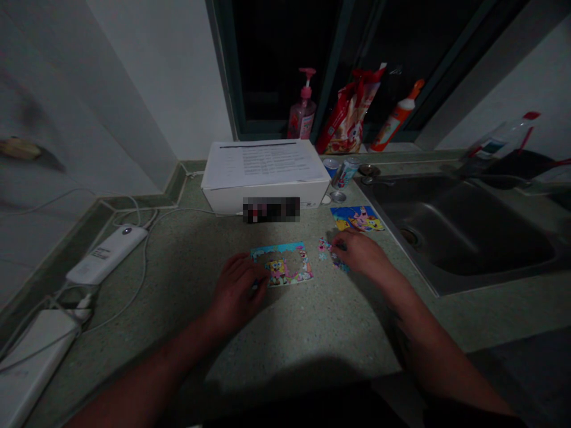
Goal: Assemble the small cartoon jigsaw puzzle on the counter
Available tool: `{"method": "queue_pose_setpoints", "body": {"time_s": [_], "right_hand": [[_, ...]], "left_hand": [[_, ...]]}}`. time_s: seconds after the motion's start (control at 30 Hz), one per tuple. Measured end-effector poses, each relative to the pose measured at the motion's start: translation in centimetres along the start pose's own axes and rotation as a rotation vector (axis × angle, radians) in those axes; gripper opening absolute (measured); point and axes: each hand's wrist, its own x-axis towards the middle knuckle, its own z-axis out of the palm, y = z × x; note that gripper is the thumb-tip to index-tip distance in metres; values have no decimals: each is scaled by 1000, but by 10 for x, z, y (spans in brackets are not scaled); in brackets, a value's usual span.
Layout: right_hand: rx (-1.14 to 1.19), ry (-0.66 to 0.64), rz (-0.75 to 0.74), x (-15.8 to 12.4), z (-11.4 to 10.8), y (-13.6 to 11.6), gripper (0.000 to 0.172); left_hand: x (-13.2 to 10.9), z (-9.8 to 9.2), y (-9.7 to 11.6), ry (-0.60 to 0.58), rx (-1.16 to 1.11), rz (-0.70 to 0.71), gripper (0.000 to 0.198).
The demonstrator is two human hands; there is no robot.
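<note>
A partly assembled jigsaw puzzle (294, 246) lies flat on the counter, its cartoon border joined around an open gap, with a yellow cartoon figure in the lower middle. My left hand (238, 282) rests over its left edge, fingers lying flat and covering that side. To the right is a small heap of loose puzzle pieces (323, 245). Over this heap my right hand (359, 252) has its fingers pinched on what looks like a puzzle piece, mostly hidden by the fingers. Just beyond that hand lies a bright cartoon picture card (368, 219).
A white box (267, 196) with a printed sheet on top stands behind the puzzle. Cans (345, 173) are beside it. A metal sink (464, 220) is set in at the right. White power banks (109, 252) and cables lie left; bottles (302, 116) stand by the window.
</note>
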Motion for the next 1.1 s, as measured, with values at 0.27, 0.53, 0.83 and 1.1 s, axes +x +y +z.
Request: {"method": "queue_pose_setpoints", "body": {"time_s": [0.27, 0.53, 0.83, 1.1], "right_hand": [[353, 31, -59, 0, 4, -5, 13], [722, 72, -111, 0, 10, -20, 13], [870, 4, -158, -2, 24, -34, 15], [796, 8, -277, -7, 28, -42, 25]], "left_hand": [[-1, 1, -1, -3, 13, -5, 11], [-2, 2, -2, -3, 3, -1, 10], [-2, 3, -2, -25, -5, 5, 11], [-3, 3, 13, -198, -47, 195, 12]]}}
